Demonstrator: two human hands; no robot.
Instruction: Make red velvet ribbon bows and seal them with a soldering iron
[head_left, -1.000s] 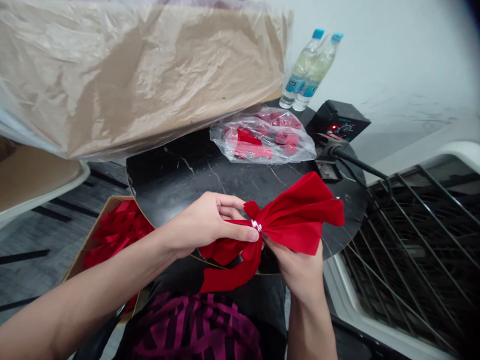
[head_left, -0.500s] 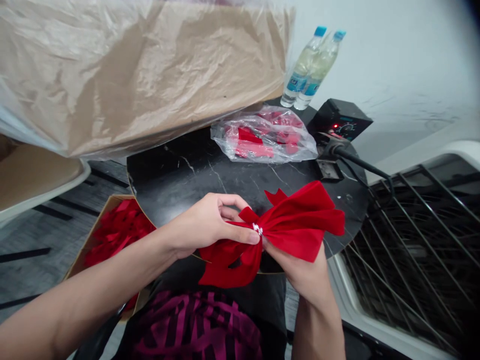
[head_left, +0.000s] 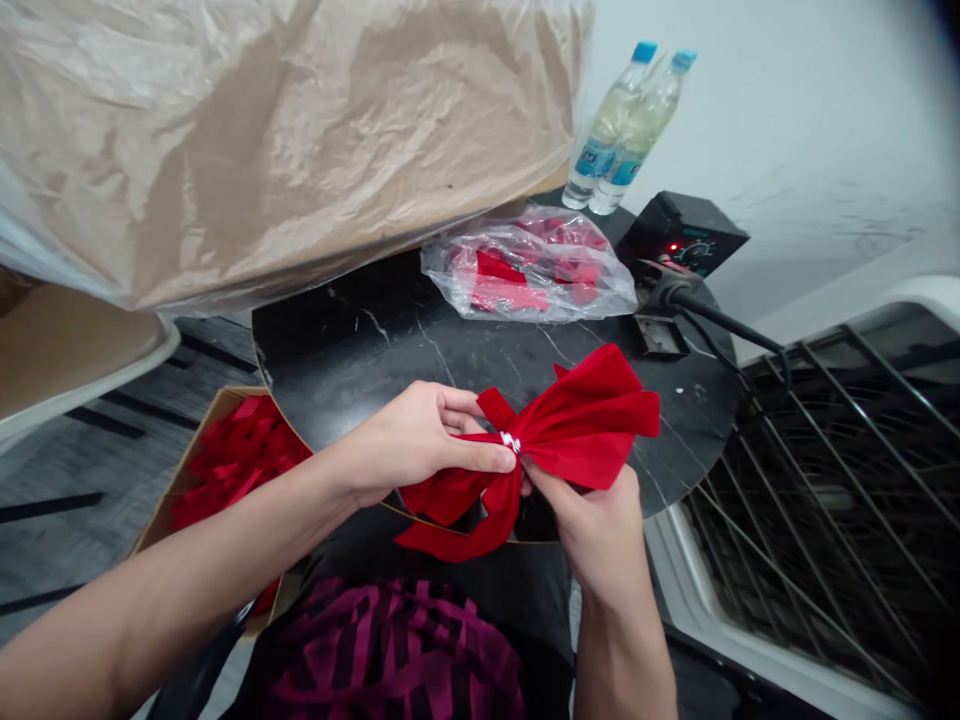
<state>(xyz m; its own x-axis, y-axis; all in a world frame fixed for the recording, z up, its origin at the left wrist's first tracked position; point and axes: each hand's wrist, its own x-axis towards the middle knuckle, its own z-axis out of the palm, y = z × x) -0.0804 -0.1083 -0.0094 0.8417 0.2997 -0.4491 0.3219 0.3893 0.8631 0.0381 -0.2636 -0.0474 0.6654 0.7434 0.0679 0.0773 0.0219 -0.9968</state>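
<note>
A red fabric bow [head_left: 592, 420] is held above the near edge of the dark marbled table [head_left: 360, 350]. A silvery tie [head_left: 511, 442] wraps its gathered middle. My left hand [head_left: 416, 440] pinches the bow just left of the tie, thumb on top and fingers behind. From below and right, my right hand [head_left: 600, 525] grips close to the tie with the thumb showing; its fingertips are mostly hidden behind the fabric. The bow's loops spread to the right, and its tails hang down to the left.
Behind the bow lies a clear plastic bag [head_left: 525, 265] with red pieces inside. A black device with a red light [head_left: 686, 235] and two bottles [head_left: 619, 135] stand at the back. Left are a carton of red bows [head_left: 232, 455] and a large plastic-wrapped box [head_left: 300, 130].
My right hand has shifted slightly, with more of its back showing. The bow's right loops have moved a little left and turned, and its lower tail hangs differently. My left hand stays nearly still.
</note>
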